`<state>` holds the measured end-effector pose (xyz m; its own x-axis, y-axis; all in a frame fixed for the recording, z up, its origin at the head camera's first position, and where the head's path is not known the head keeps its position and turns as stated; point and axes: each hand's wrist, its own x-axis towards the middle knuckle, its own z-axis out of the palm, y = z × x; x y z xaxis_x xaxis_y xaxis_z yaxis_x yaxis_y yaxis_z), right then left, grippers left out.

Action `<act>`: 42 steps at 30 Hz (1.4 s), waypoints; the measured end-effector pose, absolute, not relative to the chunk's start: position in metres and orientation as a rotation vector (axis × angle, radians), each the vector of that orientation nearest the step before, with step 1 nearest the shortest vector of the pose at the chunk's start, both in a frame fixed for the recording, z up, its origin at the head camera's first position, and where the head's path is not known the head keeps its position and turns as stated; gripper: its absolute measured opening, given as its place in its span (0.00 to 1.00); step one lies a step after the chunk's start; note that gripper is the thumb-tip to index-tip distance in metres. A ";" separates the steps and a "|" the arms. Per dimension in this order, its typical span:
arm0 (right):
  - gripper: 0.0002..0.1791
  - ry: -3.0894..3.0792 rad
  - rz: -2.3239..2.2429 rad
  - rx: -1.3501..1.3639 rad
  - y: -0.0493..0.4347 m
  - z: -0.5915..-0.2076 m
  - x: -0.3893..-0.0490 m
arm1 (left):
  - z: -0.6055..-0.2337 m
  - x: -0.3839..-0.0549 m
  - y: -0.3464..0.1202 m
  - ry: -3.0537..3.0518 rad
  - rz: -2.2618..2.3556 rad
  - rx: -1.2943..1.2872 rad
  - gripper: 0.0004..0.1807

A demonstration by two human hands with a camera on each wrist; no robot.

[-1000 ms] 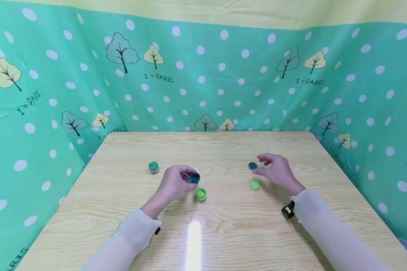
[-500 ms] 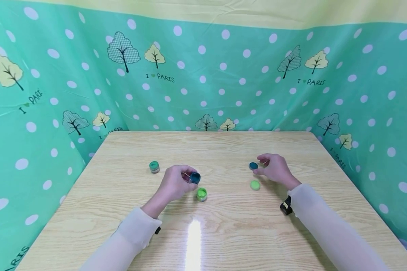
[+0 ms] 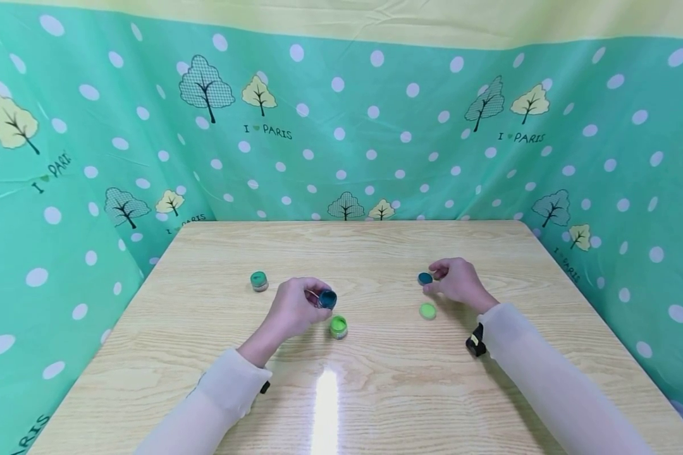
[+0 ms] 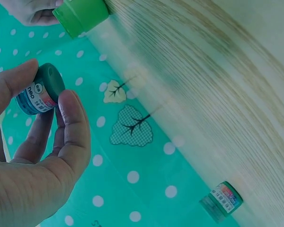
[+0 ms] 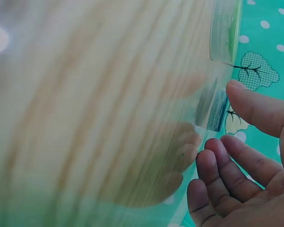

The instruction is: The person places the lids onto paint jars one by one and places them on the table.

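My left hand [image 3: 297, 308] pinches a small jar of dark blue paint [image 3: 327, 299] between thumb and fingers, its open mouth showing in the head view. A white label is visible on this paint jar [image 4: 40, 92] in the left wrist view. Beneath it on the table is an open jar of light green paint [image 3: 338, 328]. My right hand [image 3: 458, 280] is at the dark blue lid [image 3: 425, 279], which lies on the table. In the right wrist view, thumb and fingers stand apart on either side of this lid [image 5: 217, 111]. Nearer me lies a light green lid [image 3: 427, 311].
A teal-green jar [image 3: 258, 281] stands at the left on the wooden table [image 3: 410, 392]. A green dotted curtain [image 3: 341, 158] encloses the back and sides. A bright light reflection lies on the table's front middle.
My right hand has shifted slightly left, its fingers coming closer around the dark blue lid. My left hand keeps holding the dark blue paint jar in the same place.
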<state>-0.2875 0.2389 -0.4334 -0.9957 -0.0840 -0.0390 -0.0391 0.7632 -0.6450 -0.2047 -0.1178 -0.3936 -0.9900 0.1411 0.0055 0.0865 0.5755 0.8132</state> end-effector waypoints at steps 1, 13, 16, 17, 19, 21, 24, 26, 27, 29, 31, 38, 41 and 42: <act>0.28 2.880 -1.056 -0.092 0.239 -0.434 -0.289 | -0.393 -0.205 -0.118 2.736 1.407 0.194 0.16; 0.23 2.884 -0.977 -0.045 0.233 -0.437 -0.293 | -0.397 -0.205 -0.116 2.738 1.404 0.218 0.16; 0.22 2.888 -0.958 -0.031 0.232 -0.437 -0.293 | -0.397 -0.205 -0.115 2.735 1.402 0.217 0.16; 0.21 2.887 -0.956 -0.026 0.232 -0.436 -0.293 | -0.397 -0.205 -0.115 2.733 1.401 0.219 0.16; 0.21 2.882 -0.963 -0.017 0.232 -0.436 -0.292 | -0.397 -0.204 -0.114 2.729 1.401 0.223 0.16; 0.21 2.878 -0.980 -0.015 0.233 -0.436 -0.291 | -0.397 -0.204 -0.114 2.727 1.401 0.227 0.16; 0.20 2.888 -1.010 -0.023 0.233 -0.437 -0.289 | -0.397 -0.204 -0.114 2.731 1.402 0.233 0.16; 0.19 2.899 -1.032 -0.039 0.233 -0.437 -0.288 | -0.396 -0.203 -0.114 2.731 1.404 0.230 0.16; 0.19 2.907 -1.041 -0.048 0.233 -0.437 -0.287 | -0.396 -0.203 -0.114 2.729 1.406 0.230 0.16; 0.19 2.920 -1.058 -0.068 0.232 -0.436 -0.286 | -0.396 -0.203 -0.114 2.726 1.409 0.227 0.16; 0.19 2.925 -1.078 -0.080 0.232 -0.435 -0.284 | -0.395 -0.202 -0.114 2.721 1.413 0.228 0.16; 0.21 2.908 -1.146 -0.101 0.231 -0.428 -0.274 | -0.393 -0.200 -0.112 2.732 1.404 0.253 0.16; 0.23 2.918 -1.162 -0.133 0.232 -0.425 -0.270 | -0.393 -0.200 -0.111 2.730 1.405 0.263 0.16; 0.22 2.920 -1.171 -0.139 0.232 -0.424 -0.269 | -0.392 -0.199 -0.111 2.729 1.407 0.264 0.16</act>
